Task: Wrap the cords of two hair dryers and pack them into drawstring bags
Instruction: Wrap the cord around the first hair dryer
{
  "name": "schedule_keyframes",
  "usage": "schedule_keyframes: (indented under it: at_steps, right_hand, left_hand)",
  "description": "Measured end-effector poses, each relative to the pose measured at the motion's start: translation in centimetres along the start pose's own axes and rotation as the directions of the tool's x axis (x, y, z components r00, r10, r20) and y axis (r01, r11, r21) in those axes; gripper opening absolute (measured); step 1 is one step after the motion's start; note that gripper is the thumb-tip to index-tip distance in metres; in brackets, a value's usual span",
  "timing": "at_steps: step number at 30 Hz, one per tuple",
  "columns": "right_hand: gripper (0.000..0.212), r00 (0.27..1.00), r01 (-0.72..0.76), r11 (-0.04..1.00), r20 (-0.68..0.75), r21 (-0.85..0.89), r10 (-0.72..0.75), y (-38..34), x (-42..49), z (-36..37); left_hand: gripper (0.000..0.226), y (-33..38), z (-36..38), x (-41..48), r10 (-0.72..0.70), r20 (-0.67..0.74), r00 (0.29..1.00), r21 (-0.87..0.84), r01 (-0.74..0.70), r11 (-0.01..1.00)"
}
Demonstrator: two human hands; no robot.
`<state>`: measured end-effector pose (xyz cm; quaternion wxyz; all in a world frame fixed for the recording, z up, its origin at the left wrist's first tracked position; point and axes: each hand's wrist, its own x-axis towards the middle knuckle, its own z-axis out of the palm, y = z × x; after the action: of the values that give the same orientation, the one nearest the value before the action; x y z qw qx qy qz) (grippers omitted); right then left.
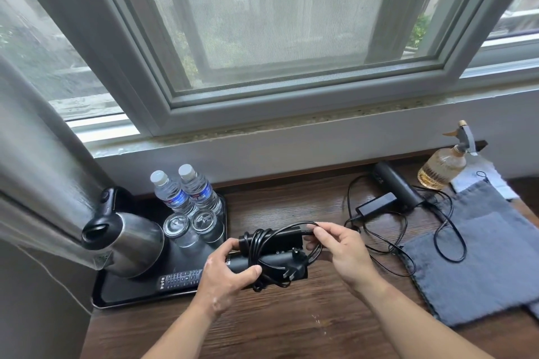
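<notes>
Below the window (291, 23), a dark wooden desk (291, 323) spans the view. A grey drawstring bag (478, 265) lies flat at the desk's right. A black tray (116, 297) at the left carries a steel kettle (131, 245).

Left hand (227, 274), above the desk's middle: fingers and thumb clamped round the held hair dryer (277, 259) and the wound cord (256, 245) coiled about it. Right hand (347, 248): thumb and forefinger pinch a loop of that cord, remaining fingers loosely bent.

The second hair dryer (396, 186) lies at the rear right. Its loose cord (449, 227) trails onto the bag. A spray bottle (443, 166) stands just behind.

Also on the tray: two water bottles (186, 195), two glasses (189, 227) and a remote control (179, 277). The plug (294, 269) rests against the held dryer, prongs exposed.
</notes>
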<state>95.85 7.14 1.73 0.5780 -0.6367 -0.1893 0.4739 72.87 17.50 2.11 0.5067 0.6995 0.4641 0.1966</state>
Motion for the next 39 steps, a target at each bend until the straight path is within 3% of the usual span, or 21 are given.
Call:
schedule_keyframes:
  at_steps: [4,12,14,17,21,25,29,31,35,37,39]
  right_hand:
    - [0.025,0.967,-0.249,0.960,0.094,0.125,0.239,-1.1,0.0,-0.1]
    - [0.021,0.886,-0.460,0.888,0.070,0.009,0.458,-1.5,0.4,-0.1]
    - [0.013,0.877,-0.466,0.885,0.137,0.004,0.461,-1.6,0.1,-0.3]
    - [0.019,0.894,-0.398,0.917,0.231,0.018,0.383,-1.1,-0.2,-0.4]
    - [0.019,0.951,-0.282,0.956,0.158,0.079,0.267,-0.6,-0.7,-0.2]
    - [0.022,0.993,-0.101,0.994,0.060,-0.052,0.104,0.1,-1.4,-0.6]
    - [0.045,0.995,0.010,0.972,0.095,-0.236,0.013,-0.3,-2.4,-0.4]
    - [0.054,0.987,0.109,0.901,0.157,-0.420,-0.046,-0.5,-2.8,-0.3]
    - [0.122,0.983,0.160,0.684,0.176,-0.712,-0.047,-0.3,-3.5,0.5]
    - [0.129,0.975,0.224,0.617,0.170,-0.755,-0.145,0.3,-3.8,0.8]
    - [0.119,0.953,0.283,0.559,0.164,-0.779,-0.255,0.9,-3.9,0.8]
  left_hand:
    - [0.041,0.1,-0.5,0.0,0.023,0.027,0.999,0.015,-0.024,1.000]
    - [0.044,0.8,-0.1,-0.4,0.065,0.034,0.997,0.002,-0.065,0.998]
    - [0.043,0.9,-0.1,-0.4,0.063,0.019,0.998,-0.022,-0.062,0.998]
    - [0.040,0.9,-0.3,-0.1,0.044,-0.010,0.999,-0.050,-0.045,0.998]
    - [0.039,0.6,-0.6,0.0,0.026,-0.035,0.999,-0.049,-0.028,0.998]
    - [0.042,0.3,-0.6,-0.2,0.006,-0.048,0.999,-0.045,-0.008,0.999]
    - [0.045,0.0,-0.2,-0.3,-0.004,-0.045,0.999,-0.041,0.002,0.999]
    - [0.046,-0.2,0.0,-0.3,-0.008,-0.054,0.999,-0.042,0.006,0.999]
    - [0.045,-0.1,0.3,-0.4,-0.012,-0.054,0.998,-0.043,0.009,0.999]
    - [0.045,-0.1,0.4,-0.5,-0.008,-0.049,0.999,-0.031,0.007,1.000]
    - [0.046,-0.1,0.5,-0.5,-0.007,-0.047,0.999,-0.019,0.006,1.000]
